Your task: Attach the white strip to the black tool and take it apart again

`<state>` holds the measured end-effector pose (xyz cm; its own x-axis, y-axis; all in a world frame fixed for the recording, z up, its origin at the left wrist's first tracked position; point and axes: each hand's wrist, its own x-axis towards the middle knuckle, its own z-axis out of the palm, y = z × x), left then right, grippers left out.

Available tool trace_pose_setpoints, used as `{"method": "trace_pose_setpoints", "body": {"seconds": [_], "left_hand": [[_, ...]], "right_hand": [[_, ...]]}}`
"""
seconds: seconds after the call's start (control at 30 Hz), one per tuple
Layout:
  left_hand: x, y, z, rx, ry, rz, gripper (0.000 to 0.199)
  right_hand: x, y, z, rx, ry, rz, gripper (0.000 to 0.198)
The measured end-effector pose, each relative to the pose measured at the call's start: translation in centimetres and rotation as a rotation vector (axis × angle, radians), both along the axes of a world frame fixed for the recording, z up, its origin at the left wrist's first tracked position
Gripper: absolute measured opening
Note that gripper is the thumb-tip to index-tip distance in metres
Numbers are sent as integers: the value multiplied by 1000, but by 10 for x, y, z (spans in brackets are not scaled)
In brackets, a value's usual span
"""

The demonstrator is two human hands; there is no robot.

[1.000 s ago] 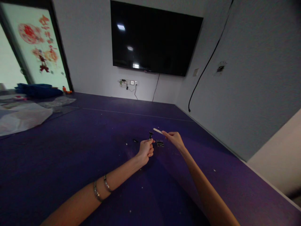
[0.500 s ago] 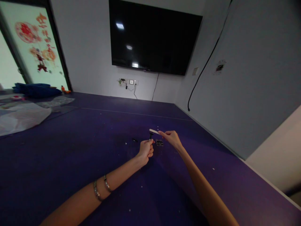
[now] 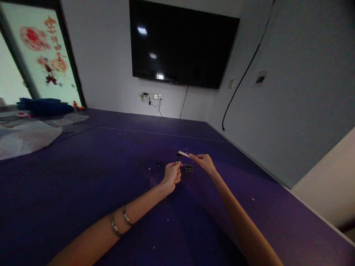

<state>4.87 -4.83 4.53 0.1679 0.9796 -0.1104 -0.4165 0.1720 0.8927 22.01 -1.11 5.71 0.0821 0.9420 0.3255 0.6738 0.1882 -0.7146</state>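
Note:
My left hand (image 3: 172,174) is closed round the handle of a small dark tool with a wider black head (image 3: 178,154), shaped like a razor and held upright. From the right, my right hand (image 3: 204,163) pinches a thin, flat white stick (image 3: 183,153) between thumb and fingers. The stick's far end is at the tool's head; whether they touch I cannot tell. Just beyond and between the hands, a small dark case (image 3: 189,168) with parts in it lies on the purple surface (image 3: 124,192). Left of my left hand lies a small black piece (image 3: 160,164).
White specks are scattered over the purple surface. Clear plastic sheeting (image 3: 33,138) and a dark blue cloth bundle (image 3: 46,106) lie at the far left. A television (image 3: 183,44) hangs on the far wall, and a black cable (image 3: 244,77) dangles along the right wall.
The white stick and my right hand have shifted slightly to the right across the tool's head. My left hand stays nearly in place with its grip unchanged.

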Motion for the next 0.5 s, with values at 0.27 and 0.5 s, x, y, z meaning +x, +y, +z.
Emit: {"method": "trace_pose_setpoints", "body": {"seconds": [0.27,0.5], "left_hand": [[-5,10,-4,313,89,13,26],[-16,29,-15,642,375,48,20]], "right_hand": [[29,-4,12,-33,11,-35,59],[22,-27,56,30,-112,16,56]]}}
